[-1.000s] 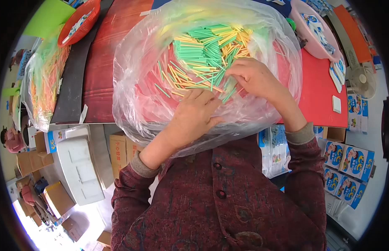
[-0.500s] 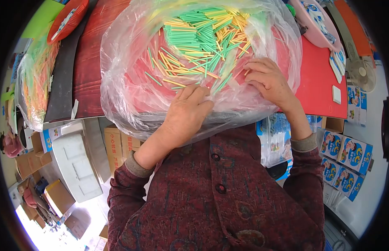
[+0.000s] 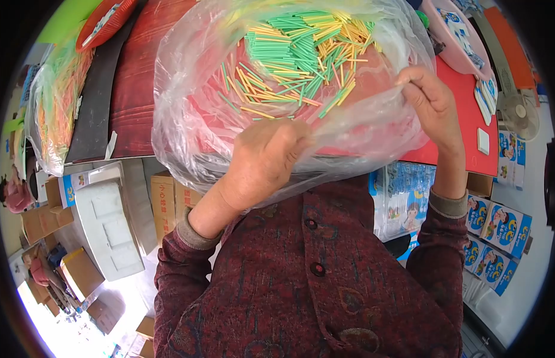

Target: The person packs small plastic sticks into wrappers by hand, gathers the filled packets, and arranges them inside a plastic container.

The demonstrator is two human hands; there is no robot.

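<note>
A large clear plastic bag point(image 3: 181, 113) lies wide open on the red tabletop, its film crumpled around the sides. Thin green and yellow stick-like tubes point(image 3: 289, 56) are heaped inside it, with some scattered singly toward me. At the bag's near edge, my left hand point(image 3: 262, 156) is closed on the film, its fingertips partly hidden. My right hand point(image 3: 431, 106) pinches the film between thumb and fingers at the right side, raised above the table. A stretch of film spans between both hands.
A pink basin point(image 3: 459, 42) with packets stands at the back right, near a small white block point(image 3: 482, 141). On the left are a red basket point(image 3: 104, 27) and another bag of coloured sticks point(image 3: 60, 113). Cardboard boxes point(image 3: 163, 203) sit below the table.
My right hand has risen and moved right, lifting the bag's film with it. My left hand has closed on the near edge. The view has shifted slightly.
</note>
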